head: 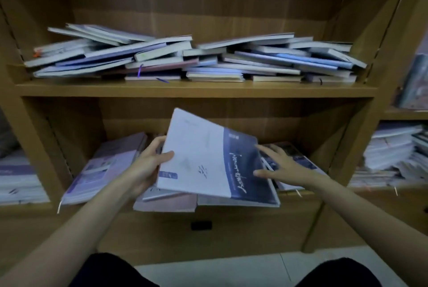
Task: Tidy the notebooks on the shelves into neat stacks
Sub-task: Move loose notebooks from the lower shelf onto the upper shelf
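My left hand (pixel 148 164) grips the left edge of a white and dark-blue notebook (pixel 208 159), thumb on its cover, and holds it tilted above the lower shelf. My right hand (pixel 280 166) is at the notebook's right edge with fingers spread and straight, touching the blue part. Under the held notebook lie more notebooks, one pinkish (pixel 166 204) and sticking out past the shelf's front. A lilac stack (pixel 106 166) lies slanted at the lower shelf's left. The upper shelf (pixel 185 90) carries a messy heap of several notebooks (pixel 196 57), crossed and leaning.
Wooden side panels (pixel 39 138) bound the bay on both sides. Neighbouring bays hold paper stacks at the left (pixel 16 178) and right (pixel 393 150). A dark slot (pixel 201 225) sits in the panel below the lower shelf. Pale floor tiles (pixel 220 270) show between my knees.
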Demonstrator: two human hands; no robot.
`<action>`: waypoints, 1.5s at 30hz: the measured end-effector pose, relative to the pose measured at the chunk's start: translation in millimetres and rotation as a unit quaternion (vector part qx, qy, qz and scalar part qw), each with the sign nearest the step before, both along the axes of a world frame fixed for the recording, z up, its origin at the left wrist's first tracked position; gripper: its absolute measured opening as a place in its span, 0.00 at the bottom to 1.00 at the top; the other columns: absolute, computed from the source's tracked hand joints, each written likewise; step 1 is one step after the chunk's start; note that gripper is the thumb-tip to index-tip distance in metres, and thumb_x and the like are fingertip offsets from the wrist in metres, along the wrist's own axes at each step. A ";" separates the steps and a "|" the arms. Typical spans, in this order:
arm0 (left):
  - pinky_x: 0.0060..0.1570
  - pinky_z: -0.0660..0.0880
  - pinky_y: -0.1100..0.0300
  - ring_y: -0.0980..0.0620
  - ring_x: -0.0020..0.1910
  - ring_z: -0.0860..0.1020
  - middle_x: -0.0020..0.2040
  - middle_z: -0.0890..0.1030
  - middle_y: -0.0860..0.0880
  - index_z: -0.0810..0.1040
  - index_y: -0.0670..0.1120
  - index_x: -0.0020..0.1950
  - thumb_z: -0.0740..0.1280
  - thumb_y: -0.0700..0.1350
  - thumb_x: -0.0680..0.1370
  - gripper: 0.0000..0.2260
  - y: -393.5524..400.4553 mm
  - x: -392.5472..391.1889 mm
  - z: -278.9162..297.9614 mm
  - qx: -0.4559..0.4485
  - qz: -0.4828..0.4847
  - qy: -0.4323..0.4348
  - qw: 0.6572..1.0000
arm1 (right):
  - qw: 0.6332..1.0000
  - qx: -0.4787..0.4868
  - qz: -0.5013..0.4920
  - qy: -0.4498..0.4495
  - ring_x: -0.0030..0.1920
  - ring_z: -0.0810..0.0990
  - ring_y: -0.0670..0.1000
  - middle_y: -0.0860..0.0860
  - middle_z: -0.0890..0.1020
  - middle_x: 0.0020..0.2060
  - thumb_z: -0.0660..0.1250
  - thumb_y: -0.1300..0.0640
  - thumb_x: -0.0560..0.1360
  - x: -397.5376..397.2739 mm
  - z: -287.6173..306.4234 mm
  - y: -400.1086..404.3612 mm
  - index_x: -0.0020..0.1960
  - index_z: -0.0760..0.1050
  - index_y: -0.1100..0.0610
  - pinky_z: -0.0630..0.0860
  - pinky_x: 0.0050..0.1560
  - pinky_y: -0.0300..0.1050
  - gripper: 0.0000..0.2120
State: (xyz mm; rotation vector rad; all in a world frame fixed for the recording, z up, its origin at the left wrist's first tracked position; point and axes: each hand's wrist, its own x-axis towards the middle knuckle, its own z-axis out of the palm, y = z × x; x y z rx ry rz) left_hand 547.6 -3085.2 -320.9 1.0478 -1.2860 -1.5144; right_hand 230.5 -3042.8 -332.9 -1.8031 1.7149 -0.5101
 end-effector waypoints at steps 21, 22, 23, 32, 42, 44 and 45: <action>0.34 0.80 0.60 0.47 0.39 0.84 0.41 0.84 0.41 0.78 0.39 0.50 0.61 0.41 0.79 0.08 -79.7 -135.0 -44.5 0.194 -0.037 0.187 0.962 | 0.701 -0.095 -0.322 -0.629 0.39 0.81 0.58 0.63 0.76 0.57 0.70 0.71 0.68 -103.2 -48.7 -3.2 0.70 0.63 0.58 0.79 0.29 0.43 0.34; 0.34 0.80 0.61 0.49 0.38 0.84 0.39 0.84 0.43 0.79 0.40 0.47 0.61 0.40 0.79 0.08 -80.9 -140.4 -45.3 0.188 -0.037 0.183 0.964 | 0.703 -0.103 -0.325 -0.625 0.35 0.82 0.54 0.60 0.81 0.48 0.73 0.70 0.65 -108.0 -47.2 -2.5 0.70 0.64 0.59 0.79 0.29 0.42 0.36; 0.33 0.79 0.61 0.50 0.37 0.83 0.38 0.84 0.44 0.82 0.40 0.43 0.61 0.39 0.78 0.10 -82.6 -146.0 -45.1 0.185 -0.039 0.187 0.964 | 0.707 -0.113 -0.337 -0.611 0.33 0.82 0.51 0.57 0.82 0.40 0.71 0.70 0.67 -113.4 -46.5 -3.1 0.70 0.63 0.59 0.79 0.30 0.40 0.35; 0.51 0.78 0.57 0.43 0.59 0.77 0.56 0.76 0.37 0.66 0.40 0.63 0.58 0.41 0.81 0.11 -112.1 -198.3 -27.4 0.158 -0.052 0.306 0.937 | 0.684 -0.214 -0.437 -0.543 0.43 0.78 0.48 0.49 0.75 0.47 0.60 0.68 0.77 -134.2 -53.7 -3.8 0.66 0.64 0.51 0.78 0.39 0.39 0.21; 0.53 0.71 0.57 0.41 0.55 0.77 0.63 0.76 0.43 0.72 0.40 0.66 0.60 0.36 0.78 0.16 -109.5 -160.2 -115.0 -0.256 -0.075 -0.451 0.852 | 0.705 -0.021 -0.465 -0.535 0.57 0.75 0.58 0.58 0.73 0.57 0.57 0.71 0.78 -117.0 -119.6 -42.1 0.71 0.60 0.62 0.73 0.62 0.50 0.22; 0.53 0.72 0.54 0.44 0.50 0.77 0.61 0.78 0.41 0.71 0.43 0.67 0.60 0.38 0.78 0.17 -105.6 -153.7 -122.1 -0.253 -0.087 -0.471 0.841 | 0.720 -0.016 -0.455 -0.524 0.61 0.74 0.56 0.58 0.73 0.59 0.58 0.69 0.78 -114.4 -120.4 -45.7 0.71 0.61 0.62 0.70 0.66 0.50 0.23; 0.53 0.72 0.55 0.44 0.49 0.77 0.60 0.78 0.40 0.71 0.44 0.67 0.61 0.39 0.78 0.17 -100.9 -151.5 -125.8 -0.254 -0.100 -0.481 0.833 | 0.727 -0.017 -0.457 -0.513 0.62 0.73 0.55 0.58 0.72 0.61 0.59 0.69 0.77 -113.4 -120.0 -48.8 0.71 0.61 0.61 0.69 0.66 0.50 0.23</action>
